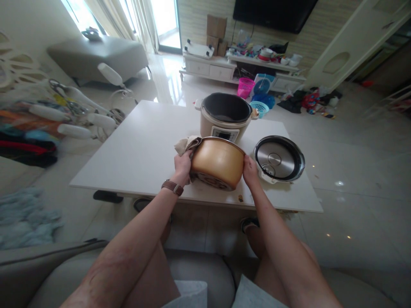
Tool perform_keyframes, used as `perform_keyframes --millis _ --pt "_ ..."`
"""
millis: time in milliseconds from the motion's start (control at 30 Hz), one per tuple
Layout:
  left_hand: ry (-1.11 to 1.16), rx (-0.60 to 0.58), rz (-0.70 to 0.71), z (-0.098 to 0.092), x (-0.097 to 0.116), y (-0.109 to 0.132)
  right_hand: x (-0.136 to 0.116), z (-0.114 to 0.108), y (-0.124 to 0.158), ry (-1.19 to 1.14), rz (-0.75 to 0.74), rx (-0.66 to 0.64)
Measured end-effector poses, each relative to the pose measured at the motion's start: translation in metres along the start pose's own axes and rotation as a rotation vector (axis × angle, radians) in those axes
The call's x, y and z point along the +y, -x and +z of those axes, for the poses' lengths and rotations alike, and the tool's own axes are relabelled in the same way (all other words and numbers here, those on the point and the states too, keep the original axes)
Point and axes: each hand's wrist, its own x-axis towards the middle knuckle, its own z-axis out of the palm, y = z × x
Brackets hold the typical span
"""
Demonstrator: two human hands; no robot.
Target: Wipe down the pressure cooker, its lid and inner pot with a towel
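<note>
Between my hands is a gold-coloured inner pot (218,160), tilted so that its outer wall and part of its darker base face me. My left hand (183,164) grips the pot's left side together with a beige cloth (186,144). On the opposite side, my right hand (250,167) is closed on the pot's wall near the rim. Just behind it stands the electric pressure cooker body (207,122), topless, with a dark interior and a front control panel. The cooker's lid (276,156) lies to the right with its metal underside up.
Everything stands on a white table (128,149), whose near edge runs just in front of my knees. A small brown bit (240,198) lies by that edge. Beyond are a pink basket (245,87), a blue basket (259,108) and a TV cabinet (208,68).
</note>
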Motion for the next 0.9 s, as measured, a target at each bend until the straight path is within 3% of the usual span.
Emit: perform_keyframes --millis 200,367,433,533,767,900 --pt "-0.068 -0.121 0.323 0.004 0.009 0.020 -0.035 0.000 -0.002 0.014 -0.047 0.097" --pt "-0.182 -0.330 0.650 0.001 0.018 0.041 -0.031 -0.001 0.000 -0.023 0.061 0.137" --pt "-0.187 -0.379 0.709 0.000 0.020 0.044 -0.027 -0.002 0.001 -0.044 0.081 0.134" --pt "-0.161 -0.338 0.647 0.002 0.019 0.043 -0.026 -0.001 0.002 -0.053 0.091 0.141" --pt "-0.012 -0.218 0.353 0.010 0.009 0.024 -0.022 -0.002 0.000 -0.103 0.095 0.145" --pt "0.059 -0.144 0.044 0.011 0.002 0.013 -0.013 -0.005 0.001 -0.108 0.107 0.173"
